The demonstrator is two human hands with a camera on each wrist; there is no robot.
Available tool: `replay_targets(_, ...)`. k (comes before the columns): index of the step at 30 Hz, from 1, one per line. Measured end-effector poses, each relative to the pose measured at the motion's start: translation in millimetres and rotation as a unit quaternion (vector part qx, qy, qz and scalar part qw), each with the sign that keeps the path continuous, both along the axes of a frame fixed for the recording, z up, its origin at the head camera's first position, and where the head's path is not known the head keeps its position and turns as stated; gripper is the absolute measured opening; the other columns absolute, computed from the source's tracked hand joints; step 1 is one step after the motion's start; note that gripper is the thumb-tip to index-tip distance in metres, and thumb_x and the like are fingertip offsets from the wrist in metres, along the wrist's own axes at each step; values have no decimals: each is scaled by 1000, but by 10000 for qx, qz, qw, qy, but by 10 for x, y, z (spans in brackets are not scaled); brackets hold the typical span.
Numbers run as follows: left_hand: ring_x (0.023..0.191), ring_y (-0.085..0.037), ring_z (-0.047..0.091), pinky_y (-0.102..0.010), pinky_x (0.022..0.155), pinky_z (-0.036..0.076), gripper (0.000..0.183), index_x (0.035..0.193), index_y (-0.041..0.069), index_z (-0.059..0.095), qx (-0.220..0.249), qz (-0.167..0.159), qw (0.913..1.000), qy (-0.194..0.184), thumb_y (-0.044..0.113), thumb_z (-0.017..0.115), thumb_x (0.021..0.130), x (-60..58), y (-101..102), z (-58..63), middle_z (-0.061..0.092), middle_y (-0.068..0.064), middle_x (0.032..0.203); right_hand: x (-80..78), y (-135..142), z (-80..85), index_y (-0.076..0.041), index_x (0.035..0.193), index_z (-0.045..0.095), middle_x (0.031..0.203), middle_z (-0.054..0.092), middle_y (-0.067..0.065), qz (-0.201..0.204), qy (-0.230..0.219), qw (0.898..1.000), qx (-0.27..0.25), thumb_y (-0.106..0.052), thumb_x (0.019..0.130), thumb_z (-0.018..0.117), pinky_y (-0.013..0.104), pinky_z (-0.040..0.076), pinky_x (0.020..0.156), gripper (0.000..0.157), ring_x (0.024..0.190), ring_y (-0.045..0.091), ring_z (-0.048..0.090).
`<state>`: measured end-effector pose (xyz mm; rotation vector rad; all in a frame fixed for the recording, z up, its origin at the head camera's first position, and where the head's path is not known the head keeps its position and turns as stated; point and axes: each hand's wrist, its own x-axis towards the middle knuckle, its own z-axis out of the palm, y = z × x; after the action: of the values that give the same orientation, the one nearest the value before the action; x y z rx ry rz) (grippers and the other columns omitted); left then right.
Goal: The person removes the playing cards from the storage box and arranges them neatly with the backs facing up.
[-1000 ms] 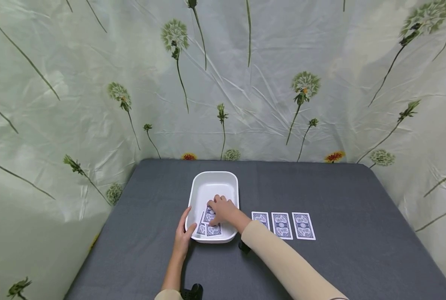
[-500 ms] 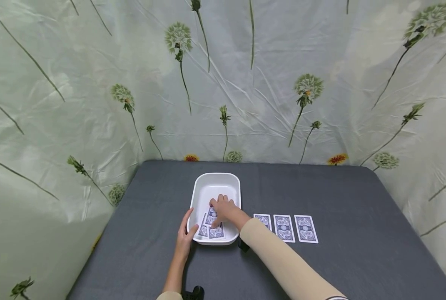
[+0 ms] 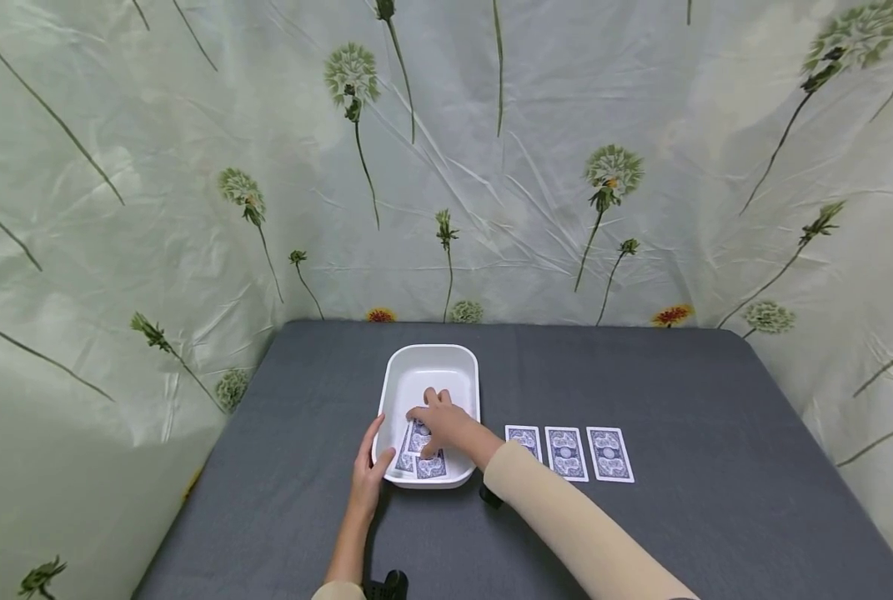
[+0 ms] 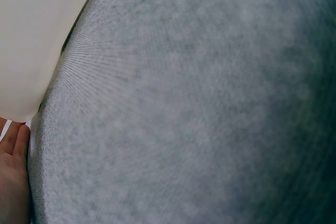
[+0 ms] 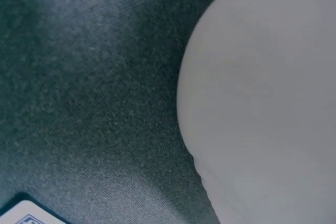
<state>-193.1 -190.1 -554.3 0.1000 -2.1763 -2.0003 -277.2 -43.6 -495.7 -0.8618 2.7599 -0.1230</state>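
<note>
"Tray first, quick. What's it holding?"

"White tray, and at least three overlapping cards are lying in its near half, patterned blue-and-white backs facing up. Three more cards are lying in a row on the gray tabletop, right of the tray. Beige sleeve is covering part of the closest one."

"Left hand?"

"Gripping the tray's left side by the near corner. Thumb is resting over the rim, fingers are running along the outer wall."

"Right hand?"

"Reaching inside the tray. Index finger and thumb are spanning the upper card; other fingers are stretching past it, toward the far end."

"Pinching it or just touching?"

"Can't tell, the hand is blocking the contact."

"Wrist cams?"

"Left one is mostly showing blurred gray cloth, pale tray wall at upper left. Right one is showing a big pale surface, can't say what, plus a card corner poking in at lower left."

"Background?"

"Flower-printed sheet is hanging behind. Black object is sitting by the left wrist, too small to identify."
</note>
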Motion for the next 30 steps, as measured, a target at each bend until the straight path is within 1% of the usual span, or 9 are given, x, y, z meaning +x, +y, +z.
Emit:
replay_targets(4, 128, -18, 31, -18, 97, 27, 55, 139, 11, 36, -88, -17, 9999, -53, 6, 51, 86, 6, 5, 26, 31, -10, 146, 59, 17, 20, -27, 125, 47, 127, 37, 7, 105, 154, 9998, -83, -43, 66, 77, 29, 47, 79, 68, 109, 23, 38)
replay_targets(9, 127, -20, 31, -20, 98, 27, 54, 137, 2, 36, 115, -62, 9999, 107, 0, 50, 85, 66, 49, 191, 31, -17, 145, 141, 52, 0, -25, 127, 43, 131, 36, 7, 244, 373, 9990, -64, -49, 65, 76, 31, 48, 84, 74, 118, 24, 38)
replay_targets(11, 126, -18, 32, -21, 99, 27, 54, 136, 0, 36, 172, -59, 9998, 116, -1, 50, 84, 84, 62, 239, 31, -18, 144, 164, 68, -2, -24, 128, 43, 131, 38, 7, 369, 563, 9977, -30, -50, 65, 75, 31, 48, 86, 75, 119, 23, 39)
replay_targets(13, 125, -12, 32, -21, 100, 26, 53, 136, 0, 36, 115, -44, 9998, 127, -1, 50, 85, 88, 62, 249, 31, -19, 144, 189, 93, 23, -23, 129, 44, 131, 40, 7, 530, 742, 9958, -38, -49, 65, 74, 31, 47, 86, 75, 119, 24, 40)
replay_targets(17, 123, -4, 32, -18, 98, 25, 53, 137, 2, 36, 77, -64, 9998, 185, 0, 50, 85, 40, 30, 131, 31, -18, 144, 231, 192, 136, -22, 132, 44, 135, 40, 8, 811, 866, 9928, -174, -48, 67, 73, 33, 46, 89, 76, 123, 24, 40)
replay_targets(21, 123, -4, 32, -13, 96, 26, 54, 138, 5, 36, 57, -56, 9996, 259, 2, 50, 85, 1, 17, 13, 31, -15, 145, 269, 368, 268, -22, 136, 40, 138, 39, 8, 885, 818, 9913, -526, -47, 70, 72, 35, 44, 92, 78, 126, 23, 38)
replay_targets(24, 122, -8, 34, -13, 95, 27, 55, 138, 7, 35, 126, -73, 9995, 275, 2, 50, 86, 0, 23, 1, 31, -14, 145, 299, 553, 351, -21, 137, 39, 140, 37, 10, 780, 716, 9898, -957, -44, 71, 73, 38, 44, 91, 78, 127, 25, 37)
replay_targets(27, 121, -11, 35, -15, 96, 28, 55, 138, 6, 35, 169, -74, 9995, 265, 2, 50, 86, 0, 23, 10, 32, -13, 145, 342, 778, 409, -20, 137, 38, 141, 34, 11, 539, 571, 9873, -1380, -39, 72, 74, 42, 45, 89, 77, 129, 28, 35)
replay_targets(30, 122, -12, 35, -17, 97, 27, 55, 138, 7, 35, 226, -55, 9995, 228, 2, 50, 86, -4, 15, 21, 32, -12, 145, 390, 1035, 430, -19, 138, 38, 142, 33, 12, 259, 584, 9838, -1675, -36, 72, 74, 45, 46, 86, 77, 129, 30, 33)
